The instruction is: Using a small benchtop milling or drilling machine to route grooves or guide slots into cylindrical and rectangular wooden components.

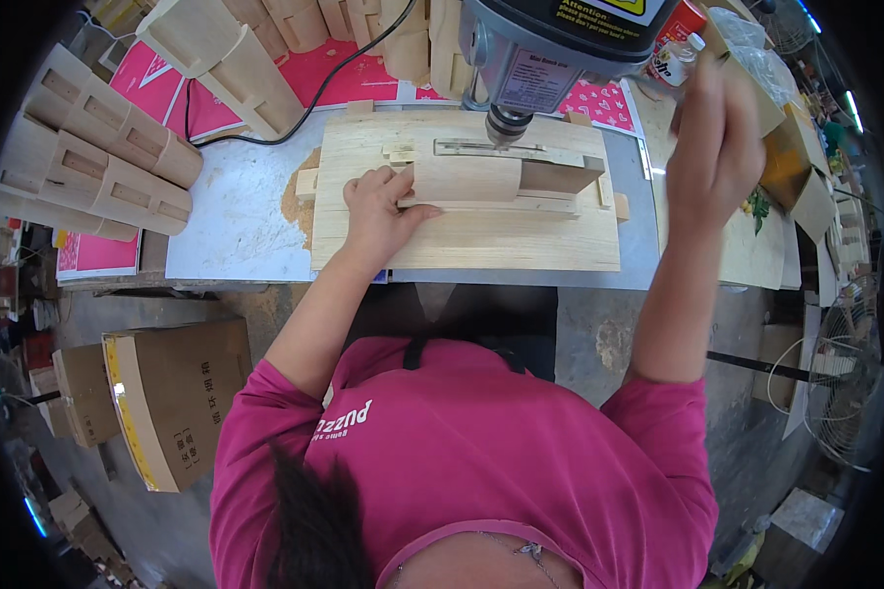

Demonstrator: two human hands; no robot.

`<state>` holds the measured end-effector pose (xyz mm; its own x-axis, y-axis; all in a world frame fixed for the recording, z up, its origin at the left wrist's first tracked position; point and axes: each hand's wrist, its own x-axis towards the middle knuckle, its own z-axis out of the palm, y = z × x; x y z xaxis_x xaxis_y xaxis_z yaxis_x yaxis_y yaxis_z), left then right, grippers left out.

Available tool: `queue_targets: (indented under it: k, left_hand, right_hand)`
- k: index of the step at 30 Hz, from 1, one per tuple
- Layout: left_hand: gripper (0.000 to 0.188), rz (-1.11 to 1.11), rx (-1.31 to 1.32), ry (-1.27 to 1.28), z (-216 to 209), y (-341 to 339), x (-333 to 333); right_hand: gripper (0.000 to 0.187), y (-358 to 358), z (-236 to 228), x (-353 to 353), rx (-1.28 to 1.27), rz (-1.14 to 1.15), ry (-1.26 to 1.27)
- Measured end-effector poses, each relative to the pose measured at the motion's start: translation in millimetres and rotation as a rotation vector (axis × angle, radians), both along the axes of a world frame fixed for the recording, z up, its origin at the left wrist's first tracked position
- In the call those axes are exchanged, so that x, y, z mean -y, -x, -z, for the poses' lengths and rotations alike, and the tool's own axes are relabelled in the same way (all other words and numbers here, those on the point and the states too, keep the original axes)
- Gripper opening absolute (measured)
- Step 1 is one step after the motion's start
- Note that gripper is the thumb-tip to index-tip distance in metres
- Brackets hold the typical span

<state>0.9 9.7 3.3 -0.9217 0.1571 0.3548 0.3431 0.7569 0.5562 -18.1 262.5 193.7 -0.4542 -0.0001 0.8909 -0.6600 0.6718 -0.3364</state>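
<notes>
My left hand (375, 214) grips the left end of a pale wooden piece (469, 174) with a rounded face, thumb along its near side. The piece lies against narrow wooden strips on a flat wooden board (403, 242). Over its far edge hangs the chuck (508, 126) of a grey bench drill (545, 59); whether the bit touches the wood is hidden. To the right of the drill, my right hand (714, 147) is raised and slightly blurred, its fingers closed together. What they hold, if anything, I cannot make out.
Similar wooden pieces (108, 162) are stacked at the left, with several more at the back. A black cable (324, 93) crosses the table behind the board. Sawdust (300, 201) lies beside the board. A bottle (680, 59) and open cartons (805, 177) stand at the right.
</notes>
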Motion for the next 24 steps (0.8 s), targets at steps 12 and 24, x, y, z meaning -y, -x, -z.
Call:
queue_targets:
  k: [12,24]
  left_hand:
    - [0.055,0.037,-0.064,0.024,-1,5,-35]
    - [0.053,0.036,-0.048,0.017,-1,6,-35]
  right_hand:
    - [0.031,48,-48,-3,0.288,0.016,-0.053]
    - [0.012,-37,65,7,0.245,-0.074,0.137]
